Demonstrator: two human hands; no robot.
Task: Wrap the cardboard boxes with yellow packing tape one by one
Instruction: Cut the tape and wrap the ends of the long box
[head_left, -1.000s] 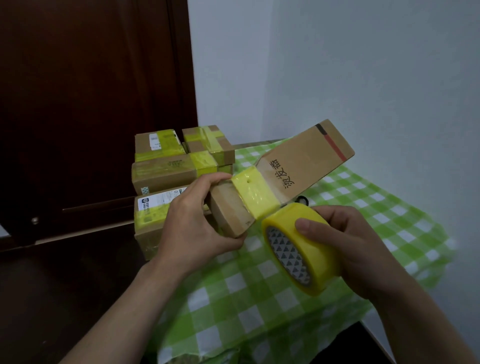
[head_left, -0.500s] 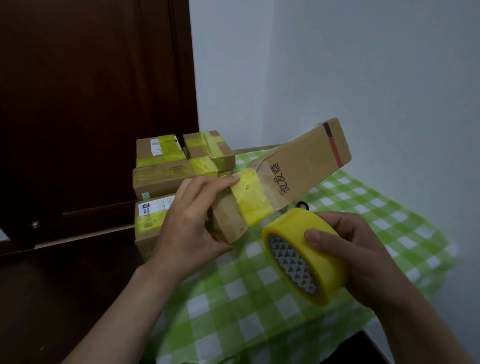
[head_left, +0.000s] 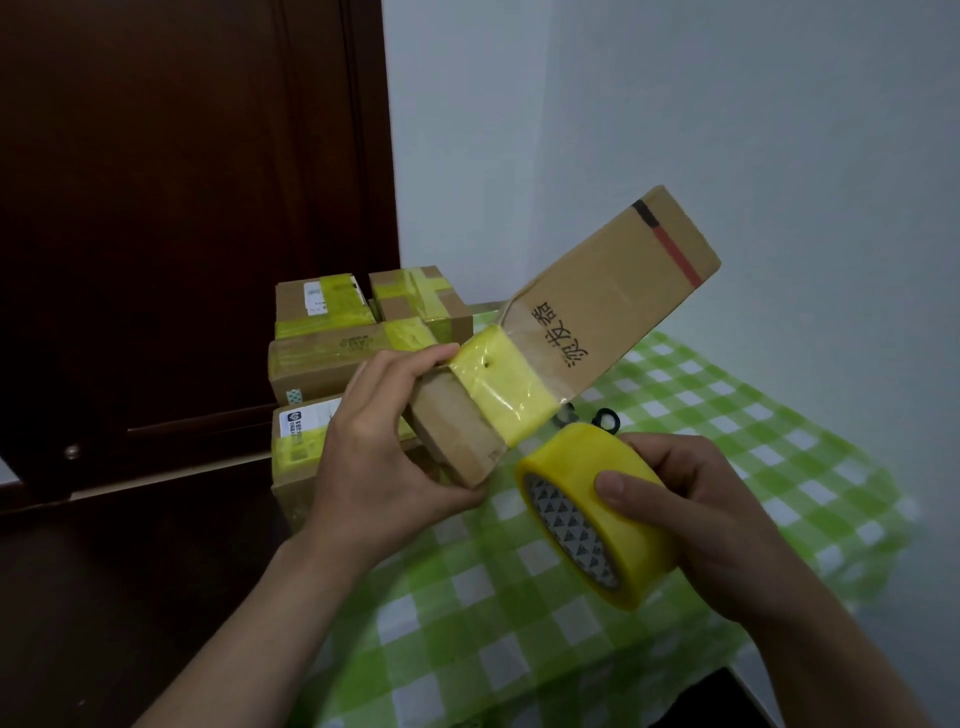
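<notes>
- A long, narrow brown cardboard box with black printed characters and a black-and-red stripe near its far end is held in the air above the table. It is tilted, with its low end at 8 o'clock and its high end at 2 o'clock.
- A wide band of yellow packing tape goes round the box near its low end. The cardboard end cap below the band is bare.
- The left hand grips the low end of the box. Its fingers curl over the top edge, one fingertip touches the edge of the yellow band, and the thumb sits under the end.
- The right hand grips a round roll of yellow packing tape with a grey-and-white triangle-patterned core. The thumb presses on the outer face and the fingers wrap round the far side.
- The roll sits at 4 o'clock from the box's low end, with its upper rim just beside the lower edge of the yellow band. I cannot tell whether a strip joins the two.
- A stack of brown cardboard boxes already crossed with yellow tape stands at 9 o'clock from the held box, on the far left part of the table. The left hand partly hides the lowest ones.
- A green-and-white checked tablecloth covers the table beneath both hands.
- A small black object lies on the cloth just behind the roll and is too hidden to identify.
- A dark brown wooden door fills the view from 9 to 11 o'clock, and a plain white wall fills it from 12 to 3 o'clock.
</notes>
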